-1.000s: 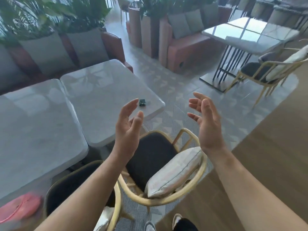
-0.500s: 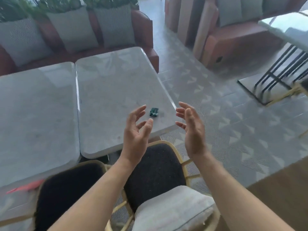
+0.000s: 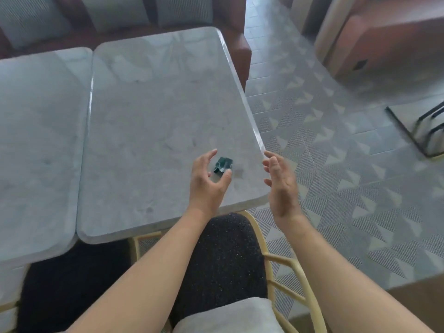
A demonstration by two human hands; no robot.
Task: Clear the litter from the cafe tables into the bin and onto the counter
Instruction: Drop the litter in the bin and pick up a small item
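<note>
Wrapper (image 3: 223,163), dark green, lies near the counter (image 3: 156,116) corner, left hand (image 3: 207,181) spread around it. Right hand (image 3: 281,186) hovers alongside, fingers loose, empty. Looks like pickup: next needs a pinch and lift.

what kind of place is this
Most likely a cafe or lounge seating area: a marble-topped table set beside a matching table, a brown upholstered sofa with grey cushions behind them, and a gold-framed chair tucked in at the near edge.
</note>
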